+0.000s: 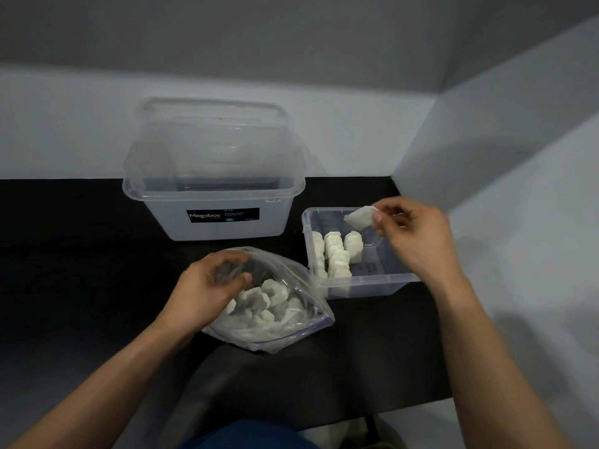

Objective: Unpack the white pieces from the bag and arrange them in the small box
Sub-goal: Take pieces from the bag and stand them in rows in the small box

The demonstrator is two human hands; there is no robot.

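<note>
A clear zip bag [291, 322] lies on the black table with several white pieces [274, 291] inside. My left hand [207, 286] grips the bag's open mouth at its left side. To the right stands the small clear box [366, 281], where several white pieces [337, 254] stand in rows along its left half. My right hand [415, 234] hovers over the box's far right part and pinches one white piece [359, 218] between thumb and fingers, above the box's back edge.
A large clear Megabox tub [214, 202] with its lid leaning behind it stands at the back of the table. Grey walls close in behind and at the right. The table's front edge [389, 406] is near my lap.
</note>
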